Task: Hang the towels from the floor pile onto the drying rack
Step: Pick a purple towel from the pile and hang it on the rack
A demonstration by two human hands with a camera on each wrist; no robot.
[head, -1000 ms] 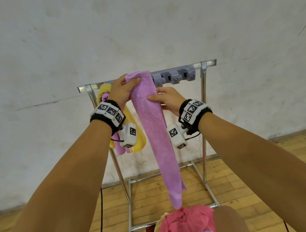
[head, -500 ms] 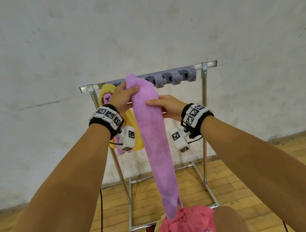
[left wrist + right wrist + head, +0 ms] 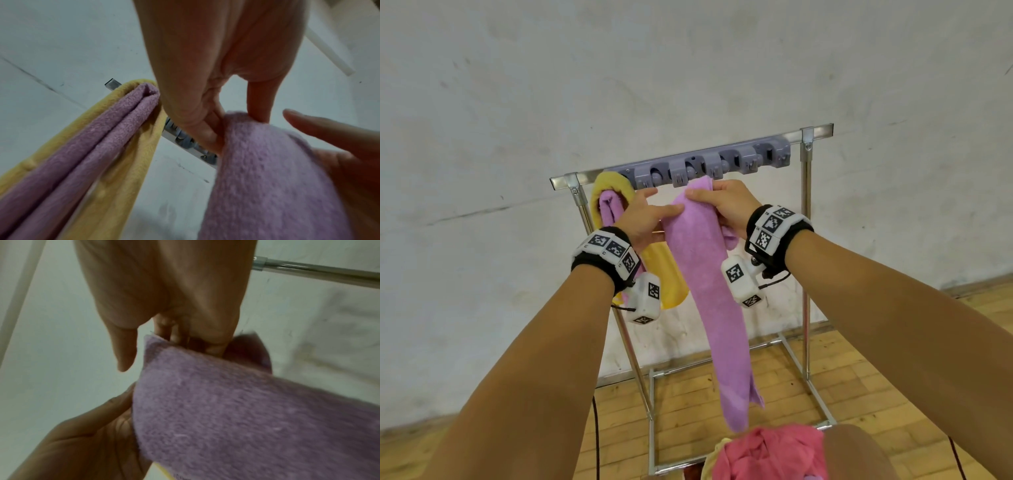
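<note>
1. At the left end of the drying rack (image 3: 805, 219), a yellow towel (image 3: 664, 274) already hangs with a smaller purple cloth (image 3: 608, 209) folded inside it. That part of the job looks done.
2. The left hand (image 3: 643, 219) pinches the left side of the purple towel (image 3: 709, 291) near its top, thumb laid across the front and fingers curled behind.
3. The towel's top sits just below the grey clip strip (image 3: 709, 162) on the top rail, and its long tail hangs down to the pink pile (image 3: 767, 455) on the floor.
4. The right hand (image 3: 726, 205) grips the towel's upper right edge, fingers curled over the fold.
5. The step in hand appears to be fixing the towel's top to the rack. The next move probably calls for pushing the folded top into a free clip, or over the rail, and only then letting go.
6. Only the head view shows the whole rack, the clips and the pile. The left wrist view shows the left fingers (image 3: 207, 129) pinching the fold close to the rail. The right wrist view shows the right fingers (image 3: 213, 344) tucked behind the towel's edge; the clips are out of sight there.
</note>
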